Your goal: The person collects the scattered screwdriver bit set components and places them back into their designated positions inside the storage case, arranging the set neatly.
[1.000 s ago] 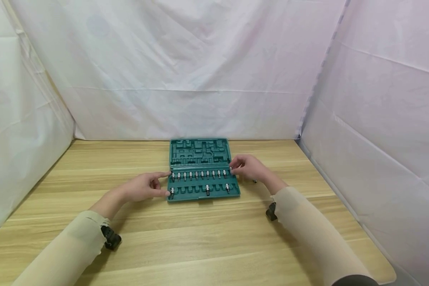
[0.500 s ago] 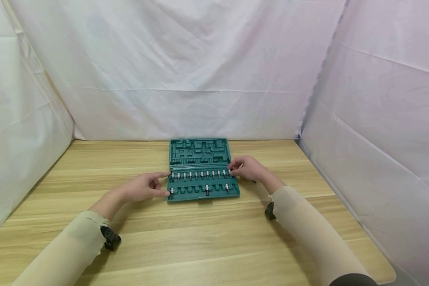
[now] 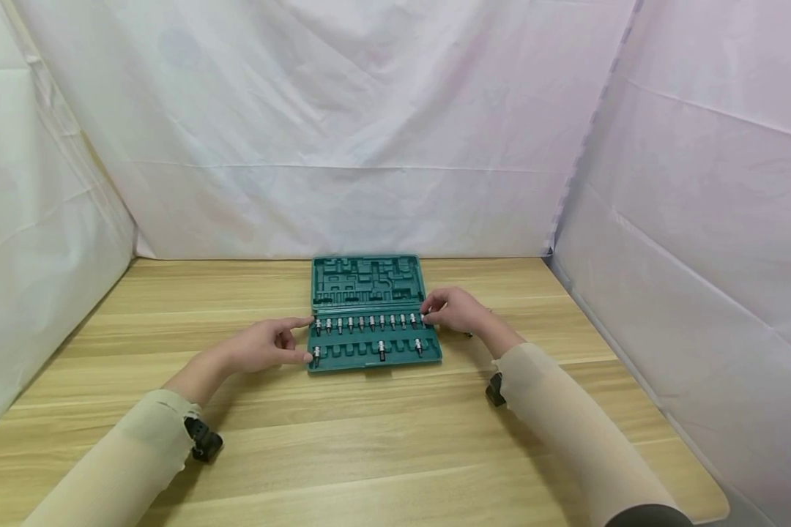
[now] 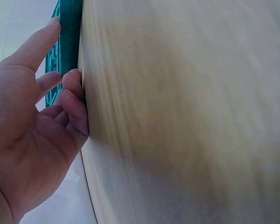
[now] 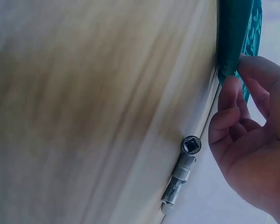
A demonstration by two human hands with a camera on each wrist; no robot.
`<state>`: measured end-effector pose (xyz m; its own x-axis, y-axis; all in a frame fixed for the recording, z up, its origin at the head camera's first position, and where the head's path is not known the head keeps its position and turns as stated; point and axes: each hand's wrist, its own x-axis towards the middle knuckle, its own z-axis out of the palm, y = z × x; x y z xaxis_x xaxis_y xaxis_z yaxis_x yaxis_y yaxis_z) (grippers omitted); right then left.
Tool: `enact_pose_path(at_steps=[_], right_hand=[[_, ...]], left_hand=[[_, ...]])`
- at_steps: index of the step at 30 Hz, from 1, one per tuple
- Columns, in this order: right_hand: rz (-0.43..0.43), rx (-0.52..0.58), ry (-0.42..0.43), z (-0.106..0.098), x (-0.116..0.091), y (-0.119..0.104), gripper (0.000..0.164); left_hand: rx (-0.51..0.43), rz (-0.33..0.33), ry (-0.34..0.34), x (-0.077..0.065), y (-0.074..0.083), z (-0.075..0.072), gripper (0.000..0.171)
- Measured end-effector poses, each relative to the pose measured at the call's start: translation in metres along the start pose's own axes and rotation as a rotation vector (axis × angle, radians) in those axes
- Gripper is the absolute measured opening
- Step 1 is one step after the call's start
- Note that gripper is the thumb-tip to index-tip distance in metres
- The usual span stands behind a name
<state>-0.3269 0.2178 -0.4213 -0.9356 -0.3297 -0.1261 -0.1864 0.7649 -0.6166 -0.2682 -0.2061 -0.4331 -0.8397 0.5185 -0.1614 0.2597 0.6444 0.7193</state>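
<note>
A green plastic case lies unfolded on the table, its moulded lid at the back. Silver bit sockets fill a row across its upper tray, and the lower row holds three more, including a middle bit socket among bare slots. My left hand touches the case's left edge with straight index finger and thumb, the other fingers curled under. At the right end of the upper row, my right hand pinches a bit socket, mostly hidden by the fingertips.
Beside the right hand, loose sockets lie on the wooden table, largely hidden by the wrist in the head view. White cloth hangs behind the table and along both sides. A dark wrist camera sits on the left sleeve.
My right hand has moved slightly left and lowered the bit socket into the end of the upper row. The left hand stays at the case's edge.
</note>
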Motion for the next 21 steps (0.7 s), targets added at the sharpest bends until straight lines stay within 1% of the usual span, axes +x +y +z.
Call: enact_pose_path(at_steps=[4,13,21], right_hand=[[0.016,-0.002,0.003,0.0003,-0.0003,-0.0017,0.012],[0.008,-0.071,0.0,0.0007,-0.0031,-0.0056,0.01],[0.004,-0.086,0.004,0.001,-0.0012,-0.0076,0.011]], left_hand=[[-0.008,-0.001,-0.003,-0.0005,0.001,0.0,0.088],[-0.005,-0.001,-0.006,-0.0007,0.0014,0.0016,0.088],[-0.012,-0.005,-0.004,-0.0018,0.0029,0.0004,0.088]])
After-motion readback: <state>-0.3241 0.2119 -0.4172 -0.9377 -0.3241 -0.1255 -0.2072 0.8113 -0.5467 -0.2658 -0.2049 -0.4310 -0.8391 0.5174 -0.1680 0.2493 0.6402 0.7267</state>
